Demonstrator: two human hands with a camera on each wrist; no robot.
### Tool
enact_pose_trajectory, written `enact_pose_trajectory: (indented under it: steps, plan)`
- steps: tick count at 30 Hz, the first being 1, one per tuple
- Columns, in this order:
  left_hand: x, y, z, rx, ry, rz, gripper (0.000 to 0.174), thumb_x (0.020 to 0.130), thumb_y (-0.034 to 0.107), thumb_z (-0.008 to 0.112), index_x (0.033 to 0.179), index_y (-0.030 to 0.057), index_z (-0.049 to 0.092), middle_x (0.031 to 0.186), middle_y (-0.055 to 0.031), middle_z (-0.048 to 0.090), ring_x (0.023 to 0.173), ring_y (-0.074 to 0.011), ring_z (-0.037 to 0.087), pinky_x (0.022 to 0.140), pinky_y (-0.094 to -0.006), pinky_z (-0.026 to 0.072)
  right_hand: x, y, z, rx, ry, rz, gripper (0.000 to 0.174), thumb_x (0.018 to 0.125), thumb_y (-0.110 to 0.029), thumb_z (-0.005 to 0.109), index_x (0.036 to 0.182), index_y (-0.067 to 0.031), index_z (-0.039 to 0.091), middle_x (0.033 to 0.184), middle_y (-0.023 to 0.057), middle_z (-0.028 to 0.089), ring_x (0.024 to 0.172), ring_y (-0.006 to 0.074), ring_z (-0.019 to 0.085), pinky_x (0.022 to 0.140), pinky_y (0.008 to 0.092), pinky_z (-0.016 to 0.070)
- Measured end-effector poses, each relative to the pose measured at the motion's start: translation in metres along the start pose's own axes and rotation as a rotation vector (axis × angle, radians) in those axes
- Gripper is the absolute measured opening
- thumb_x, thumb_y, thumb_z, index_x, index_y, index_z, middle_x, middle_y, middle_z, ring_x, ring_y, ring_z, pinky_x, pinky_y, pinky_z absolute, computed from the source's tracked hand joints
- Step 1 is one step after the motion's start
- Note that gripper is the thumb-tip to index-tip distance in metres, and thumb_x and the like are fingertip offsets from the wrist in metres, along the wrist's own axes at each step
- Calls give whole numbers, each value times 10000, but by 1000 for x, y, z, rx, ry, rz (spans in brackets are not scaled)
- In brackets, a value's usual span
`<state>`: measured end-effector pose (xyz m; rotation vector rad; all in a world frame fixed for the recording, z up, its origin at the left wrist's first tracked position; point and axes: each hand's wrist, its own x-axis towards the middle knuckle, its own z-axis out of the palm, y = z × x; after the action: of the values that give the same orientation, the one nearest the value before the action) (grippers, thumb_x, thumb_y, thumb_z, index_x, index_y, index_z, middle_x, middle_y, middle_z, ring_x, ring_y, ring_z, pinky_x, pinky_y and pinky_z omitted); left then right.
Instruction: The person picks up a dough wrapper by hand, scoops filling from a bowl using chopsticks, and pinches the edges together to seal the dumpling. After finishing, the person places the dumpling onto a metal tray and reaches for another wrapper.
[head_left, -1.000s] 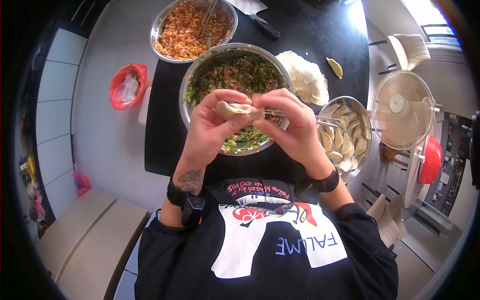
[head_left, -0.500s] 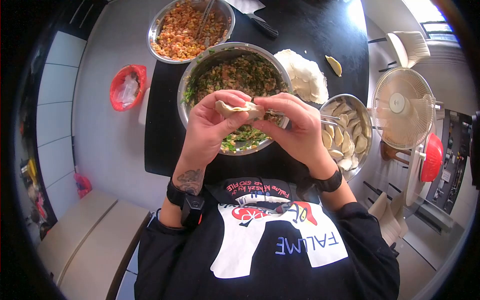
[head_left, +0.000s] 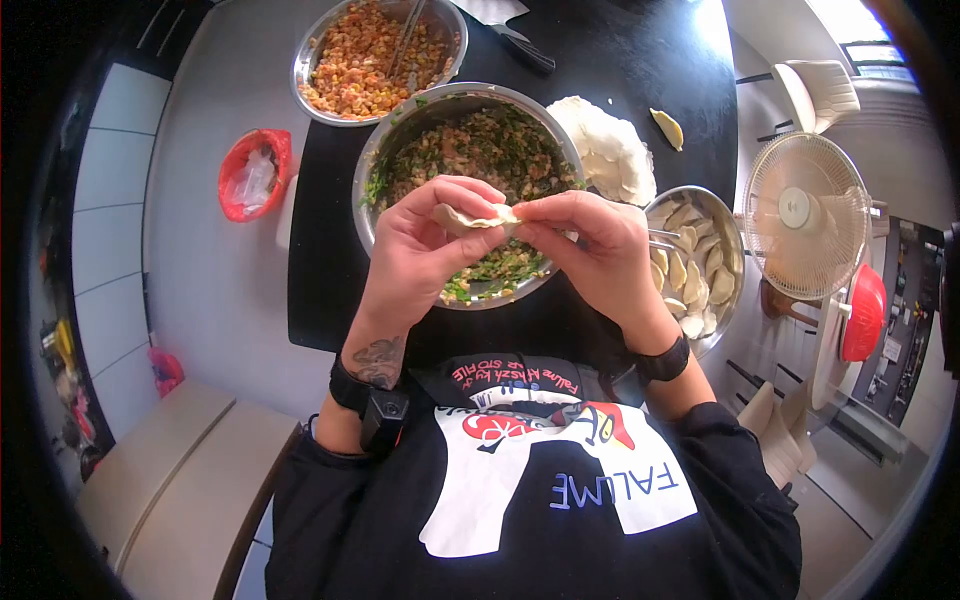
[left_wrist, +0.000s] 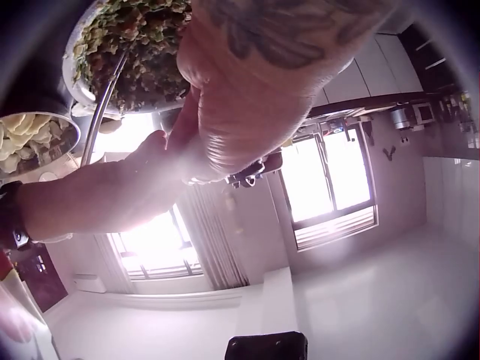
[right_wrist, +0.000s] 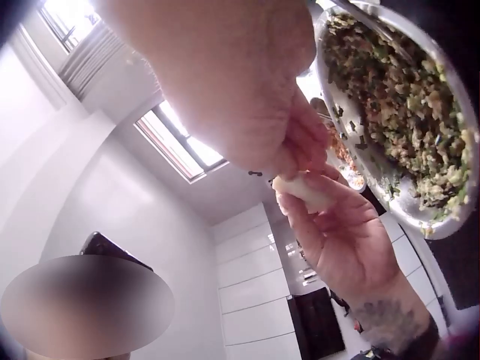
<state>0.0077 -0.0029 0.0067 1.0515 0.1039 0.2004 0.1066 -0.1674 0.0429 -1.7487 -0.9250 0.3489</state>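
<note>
Above a steel bowl of green-flecked filling point(head_left: 475, 140), the left hand point(head_left: 420, 245) holds a pale dumpling point(head_left: 465, 220) between its thumb and fingers. The right hand point(head_left: 598, 250) pinches the dumpling's right end with thumb and forefinger. From the right wrist view, the dumpling point(right_wrist: 307, 191) lies between both hands' fingertips. In the left wrist view the left hand point(left_wrist: 247, 97) hides it. A pan of several finished dumplings point(head_left: 735, 235) stands to the right, with metal utensil handles reaching from the filling bowl towards it.
A bowl of orange filling point(head_left: 375, 60) stands at the back left, near a knife point(head_left: 525, 45). White dough point(head_left: 605, 150) lies right of the middle bowl, and a single dumpling point(head_left: 667, 129) farther right on the black table point(head_left: 640, 50). A fan point(head_left: 808, 205) stands beyond the right edge.
The right hand's thumb and forefinger have closed together on the dumpling's right end, and its other fingers have shifted. The left hand keeps its hold nearly unmoved.
</note>
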Motion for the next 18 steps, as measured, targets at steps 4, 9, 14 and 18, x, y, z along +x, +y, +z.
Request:
enact_pose_trajectory:
  steps: [4,9,14,18]
  plan:
    - [-1,3,3,51,2,-9,176,797,-50,670,939,40,618,1066,-81,587,1005,-150,587,869,-269,496,-1,3,3,-87,18,-86,96,777,-5,689,872,-2,670,812,98,683,716,166,675,631,263,533]
    - [-1,0,0,59,28,26,216,794,-43,676,981,37,603,1087,-87,591,1003,-158,592,864,-275,501,-4,9,6,327,44,155,105,870,-78,616,922,9,644,767,75,667,729,112,648,650,258,522]
    - [-1,5,8,52,78,-22,253,793,-41,678,1017,36,588,1096,-90,592,998,-164,594,864,-279,501,-4,15,5,273,-97,269,201,941,-189,537,879,-3,581,674,43,626,635,77,574,575,238,456]
    - [-2,0,7,75,41,30,258,792,-46,677,1022,29,585,1073,-87,604,996,-155,595,861,-275,499,-2,11,12,138,-89,218,221,947,-187,525,827,-2,538,601,56,556,560,121,555,515,260,418]
